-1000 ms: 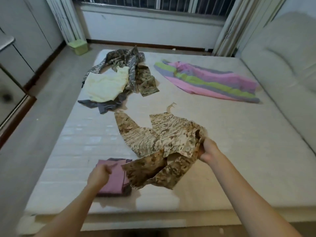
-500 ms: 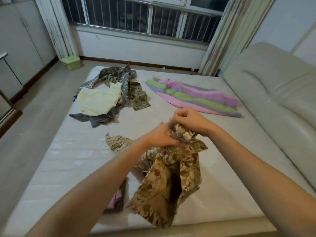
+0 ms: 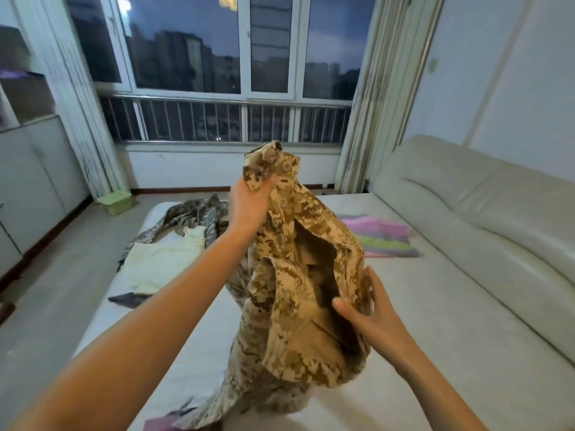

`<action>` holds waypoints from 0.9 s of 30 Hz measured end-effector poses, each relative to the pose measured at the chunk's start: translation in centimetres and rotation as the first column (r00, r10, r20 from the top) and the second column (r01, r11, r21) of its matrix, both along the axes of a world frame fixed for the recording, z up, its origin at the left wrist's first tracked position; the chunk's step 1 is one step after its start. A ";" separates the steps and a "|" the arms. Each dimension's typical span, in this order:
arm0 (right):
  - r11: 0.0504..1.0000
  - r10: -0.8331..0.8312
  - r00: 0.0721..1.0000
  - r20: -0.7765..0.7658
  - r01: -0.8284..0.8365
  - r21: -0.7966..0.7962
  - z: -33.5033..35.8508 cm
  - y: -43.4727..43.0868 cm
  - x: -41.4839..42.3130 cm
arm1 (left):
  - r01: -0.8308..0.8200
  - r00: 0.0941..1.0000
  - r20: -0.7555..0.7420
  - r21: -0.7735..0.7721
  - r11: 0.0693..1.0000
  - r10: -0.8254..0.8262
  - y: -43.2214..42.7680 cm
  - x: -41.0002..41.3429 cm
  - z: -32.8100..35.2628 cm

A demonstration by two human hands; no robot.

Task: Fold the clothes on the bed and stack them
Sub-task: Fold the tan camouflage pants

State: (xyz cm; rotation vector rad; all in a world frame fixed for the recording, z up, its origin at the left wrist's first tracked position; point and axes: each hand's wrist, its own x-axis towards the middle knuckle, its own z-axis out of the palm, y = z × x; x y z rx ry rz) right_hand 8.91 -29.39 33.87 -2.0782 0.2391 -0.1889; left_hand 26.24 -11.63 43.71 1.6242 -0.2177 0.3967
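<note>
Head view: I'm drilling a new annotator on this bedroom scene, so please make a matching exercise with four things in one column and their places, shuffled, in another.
Things
1. tan camouflage garment
2. cream top
3. striped cloth
4. green box

Places
A. on the floor, off the bed
B. flat on the bed, on the sofa side
C. held up by the left hand and the right hand
D. lying on the grey camouflage clothes

Pairs: 1-C, 2-D, 3-B, 4-A
</note>
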 end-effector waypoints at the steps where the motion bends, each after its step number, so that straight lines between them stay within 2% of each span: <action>1: 0.999 -0.005 0.996 0.084 0.009 -0.051 -0.6 0.6 0.3 | -0.002 1.000 0.011 -0.012 1.000 0.002 -0.2 -0.1 0.4; 3: 0.982 -0.032 0.986 0.163 0.061 -0.176 -1.9 0.6 1.6 | -0.007 1.000 0.018 -0.031 0.999 0.007 -0.4 -0.6 1.4; 6: 0.926 -0.254 0.967 -0.034 0.233 -0.297 -1.9 -2.2 4.0 | 0.028 1.000 0.014 -0.020 0.999 -0.028 0.3 -1.2 2.4; 7: 0.934 -0.313 0.948 -0.060 0.295 -0.203 -1.2 -3.5 4.5 | 0.032 0.999 0.018 0.004 0.999 -0.032 0.8 -1.2 2.7; 8: 0.946 -0.323 0.945 -0.059 0.323 -0.001 0.0 -4.7 4.9 | 0.032 0.999 0.024 0.035 0.999 -0.033 1.6 -1.3 3.0; 9: 0.915 -0.332 0.942 -0.047 0.333 0.227 1.6 -5.9 5.3 | 0.030 0.999 0.028 0.060 0.998 -0.032 2.6 -1.2 3.2; 10: 0.846 -0.336 0.941 -0.031 0.316 0.430 3.7 -6.9 5.8 | 0.023 0.999 0.029 0.079 0.997 -0.025 3.6 -1.1 3.5; 12: 0.677 -0.314 0.949 0.033 0.200 0.708 8.1 -8.3 6.2 | 0.001 1.000 0.027 0.136 0.991 -0.005 5.8 -1.1 4.4; 15: 0.439 -0.288 0.950 0.125 0.015 0.898 14.2 -8.4 5.9 | 0.007 0.999 0.037 0.148 0.989 -0.012 8.2 -2.0 6.3; 17: 0.343 -0.315 0.930 0.190 -0.075 0.936 16.9 -7.7 4.8 | 0.009 0.997 0.074 0.151 0.989 -0.020 9.2 -3.2 7.6; 18: 0.338 -0.323 0.917 0.234 -0.118 0.934 18.1 -7.3 3.9 | 0.010 0.995 0.097 0.158 0.987 -0.026 9.6 -3.9 8.2; 22: 0.454 -0.248 0.830 0.499 -0.356 0.817 21.1 -6.9 1.2 | -0.004 0.988 0.155 0.140 0.990 -0.018 10.1 -6.3 9.8; 23: 0.496 -0.273 0.817 0.507 -0.331 0.802 21.8 -7.0 1.1 | -0.005 0.987 0.161 0.135 0.991 -0.017 10.1 -6.5 10.1; 27: 0.592 -0.336 0.861 0.381 -0.121 0.797 22.6 -7.7 4.3 | -0.036 0.994 0.107 0.127 0.991 0.023 8.4 -4.5 9.0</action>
